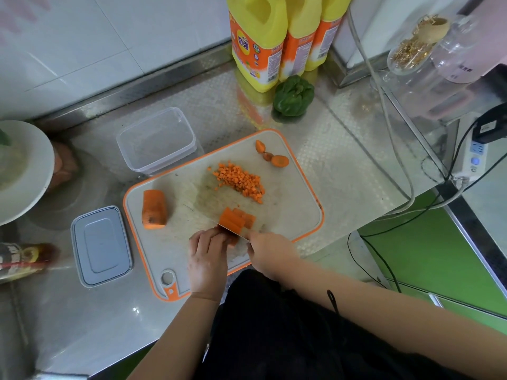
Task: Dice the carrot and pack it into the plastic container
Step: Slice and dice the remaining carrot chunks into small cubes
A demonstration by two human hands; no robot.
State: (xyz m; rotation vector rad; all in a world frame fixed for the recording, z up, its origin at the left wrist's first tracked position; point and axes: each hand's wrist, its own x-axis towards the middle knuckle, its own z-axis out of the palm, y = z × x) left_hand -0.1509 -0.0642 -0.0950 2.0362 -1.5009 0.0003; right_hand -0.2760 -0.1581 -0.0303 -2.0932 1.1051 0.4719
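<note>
On the orange-rimmed cutting board (288, 212) my left hand (207, 259) holds a bundle of carrot strips (236, 220) with curled fingers. My right hand (270, 252) grips a knife (233, 231) whose blade cuts across the strips; the handle is hidden in my fist. A pile of diced carrot (240, 182) lies mid-board. A thick carrot chunk (154, 209) lies at the board's left side. Carrot end scraps (273, 156) sit at the far right corner. The clear plastic container (156, 141) stands empty just beyond the board, its grey lid (101, 245) to the left.
Three yellow detergent jugs (260, 39) and a green pepper (293, 96) stand at the back. A white plate (24, 171) and a bottle (22, 259) are at the left. Cables and a power strip (473, 157) run along the right, near glass jars (411, 48).
</note>
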